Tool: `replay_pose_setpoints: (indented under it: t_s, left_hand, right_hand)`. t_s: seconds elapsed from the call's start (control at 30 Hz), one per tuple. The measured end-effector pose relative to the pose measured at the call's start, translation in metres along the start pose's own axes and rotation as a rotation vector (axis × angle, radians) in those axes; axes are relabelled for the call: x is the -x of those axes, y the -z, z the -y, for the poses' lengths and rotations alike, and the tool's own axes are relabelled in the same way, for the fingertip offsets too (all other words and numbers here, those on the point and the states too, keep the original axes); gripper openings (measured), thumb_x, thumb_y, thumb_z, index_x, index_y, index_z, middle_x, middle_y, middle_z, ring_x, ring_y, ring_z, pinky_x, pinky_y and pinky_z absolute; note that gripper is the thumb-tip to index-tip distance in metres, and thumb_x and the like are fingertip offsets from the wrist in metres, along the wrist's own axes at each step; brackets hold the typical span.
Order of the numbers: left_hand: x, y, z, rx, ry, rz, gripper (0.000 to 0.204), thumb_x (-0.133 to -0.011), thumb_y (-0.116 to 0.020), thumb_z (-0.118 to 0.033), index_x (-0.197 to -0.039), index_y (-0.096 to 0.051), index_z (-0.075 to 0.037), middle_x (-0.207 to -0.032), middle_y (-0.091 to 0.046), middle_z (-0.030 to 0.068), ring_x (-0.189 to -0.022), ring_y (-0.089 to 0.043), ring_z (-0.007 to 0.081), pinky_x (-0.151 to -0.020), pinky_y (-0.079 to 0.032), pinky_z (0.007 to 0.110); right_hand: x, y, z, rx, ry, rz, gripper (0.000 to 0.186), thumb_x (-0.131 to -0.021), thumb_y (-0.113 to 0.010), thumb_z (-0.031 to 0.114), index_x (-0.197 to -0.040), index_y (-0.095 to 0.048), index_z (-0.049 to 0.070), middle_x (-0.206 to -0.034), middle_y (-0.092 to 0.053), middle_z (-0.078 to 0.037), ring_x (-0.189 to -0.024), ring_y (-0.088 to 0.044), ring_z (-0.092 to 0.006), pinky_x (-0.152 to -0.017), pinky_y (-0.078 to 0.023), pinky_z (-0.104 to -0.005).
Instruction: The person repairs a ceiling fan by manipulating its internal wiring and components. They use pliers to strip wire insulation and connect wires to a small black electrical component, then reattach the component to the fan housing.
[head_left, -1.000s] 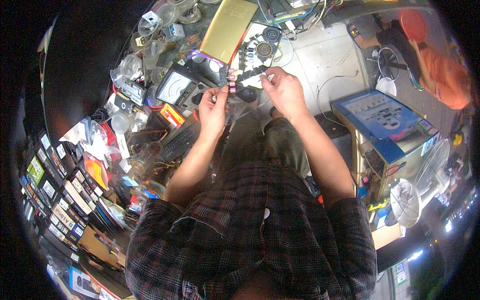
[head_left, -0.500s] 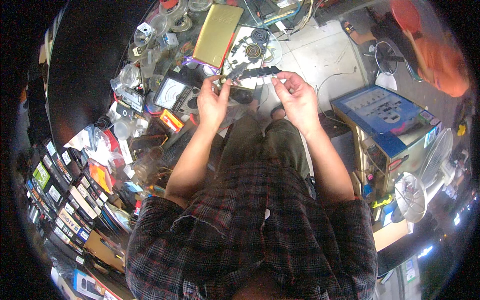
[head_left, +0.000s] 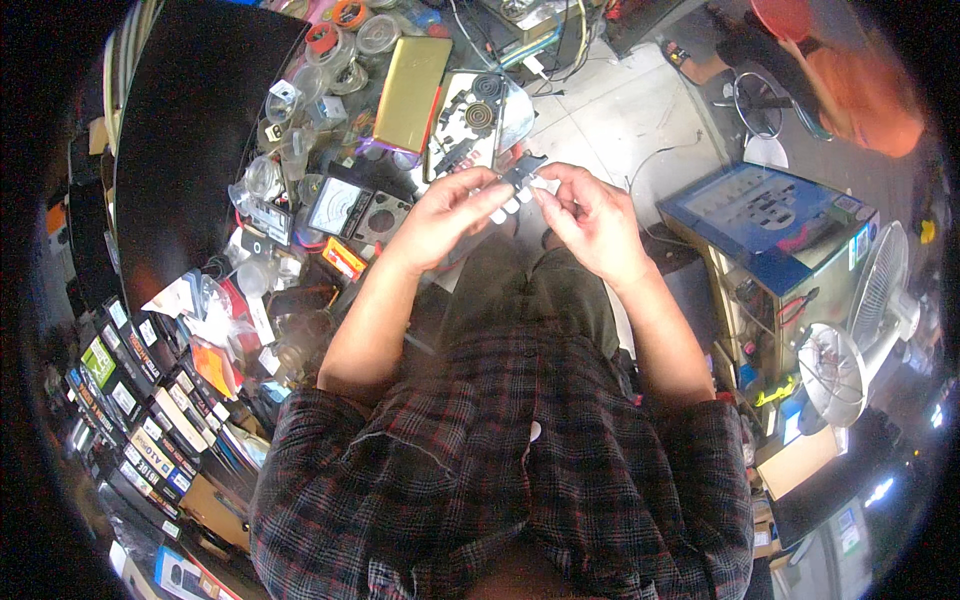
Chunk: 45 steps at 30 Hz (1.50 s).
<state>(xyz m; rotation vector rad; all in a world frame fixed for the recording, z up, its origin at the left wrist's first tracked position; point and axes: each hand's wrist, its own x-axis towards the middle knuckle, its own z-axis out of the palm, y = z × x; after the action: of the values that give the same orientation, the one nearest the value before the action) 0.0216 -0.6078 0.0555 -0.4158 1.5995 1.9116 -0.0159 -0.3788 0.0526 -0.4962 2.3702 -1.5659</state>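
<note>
Between my two hands is a dark strip-like part [head_left: 523, 171] with several white rounded tabs [head_left: 512, 206] along its near side. My left hand [head_left: 448, 215] is closed on its left end, thumb laid over it and the fingers largely hidden. At the right end, my right hand [head_left: 597, 218] pinches the part with thumb and fingertips. Just beyond my left hand lies a white tray-like panel [head_left: 437, 140] bearing small black parts and two round, ringed dark pieces [head_left: 480, 117]. The part's finer details are too small to make out.
A gold flat box [head_left: 412, 95] lies beyond the left hand. An analog multimeter [head_left: 345, 208], an orange-red box [head_left: 343, 258] and clear jars [head_left: 377, 35] crowd the left. A blue-topped cabinet [head_left: 770, 225] and a fan [head_left: 832, 372] stand right. Another person in orange [head_left: 865, 95] is at far right.
The strip was stretched lengthwise between my hands; now it is turned, its white tabs showing. My left hand has moved right, closer to my right hand. The view has shifted slightly.
</note>
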Motion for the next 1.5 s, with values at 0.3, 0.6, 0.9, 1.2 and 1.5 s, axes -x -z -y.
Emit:
replay_pose_setpoints:
  t_s: [0.3, 0.6, 0.9, 1.2, 1.5]
  left_hand:
    - [-0.006, -0.059, -0.037, -0.526, -0.280, -0.043, 0.018, -0.091, -0.072, -0.012, -0.104, -0.067, -0.001, -0.090, -0.065, 0.0008, -0.085, -0.056, 0.0075, -0.076, -0.047, 0.026]
    - [-0.036, -0.117, -0.044, -0.756, -0.318, 0.130, 0.021, -0.091, -0.072, -0.020, -0.099, -0.067, -0.001, -0.086, -0.065, 0.0042, -0.081, -0.057, 0.0095, -0.075, -0.047, 0.028]
    - [-0.051, -0.202, -0.047, -1.034, -0.464, 0.541, 0.027, -0.096, -0.063, -0.023, -0.106, -0.060, 0.002, -0.091, -0.060, 0.0142, -0.086, -0.061, 0.0260, -0.078, -0.048, 0.037]
    - [-0.056, -0.259, -0.015, -0.944, -0.449, 0.512, 0.035, -0.105, -0.050, -0.030, -0.092, -0.055, 0.002, -0.077, -0.053, 0.0146, -0.071, -0.054, 0.0275, -0.067, -0.043, 0.038]
    - [-0.045, -0.282, 0.001, -0.880, -0.488, 0.304, 0.036, -0.105, -0.053, -0.029, -0.088, -0.060, 0.001, -0.070, -0.056, 0.0132, -0.064, -0.054, 0.0201, -0.061, -0.044, 0.035]
  right_hand:
    - [0.032, 0.030, -0.006, -0.082, -0.030, -0.173, 0.025, -0.093, -0.070, 0.013, -0.117, -0.065, 0.006, -0.069, -0.058, -0.002, -0.056, -0.058, -0.0129, -0.054, -0.049, -0.0299]
    - [0.089, 0.049, -0.037, -0.841, -0.334, -0.334, 0.025, -0.103, -0.055, 0.015, -0.125, -0.057, 0.005, -0.085, -0.054, 0.004, -0.071, -0.048, -0.0056, -0.063, -0.041, -0.0227]
    - [0.155, 0.084, -0.057, -1.033, -0.259, -0.359, 0.017, -0.102, -0.061, 0.018, -0.111, -0.055, 0.005, -0.089, -0.054, 0.006, -0.071, -0.045, -0.0023, -0.060, -0.036, -0.0205]
    - [0.195, 0.123, -0.064, -0.827, -0.278, -0.307, 0.019, -0.102, -0.061, 0.022, -0.102, -0.054, 0.005, -0.085, -0.053, 0.005, -0.073, -0.043, -0.0041, -0.061, -0.038, -0.0229]
    - [0.200, 0.157, -0.054, -0.465, -0.244, -0.261, 0.025, -0.100, -0.060, 0.026, -0.103, -0.051, 0.003, -0.083, -0.059, -0.009, -0.078, -0.055, -0.0162, -0.070, -0.048, -0.0350]
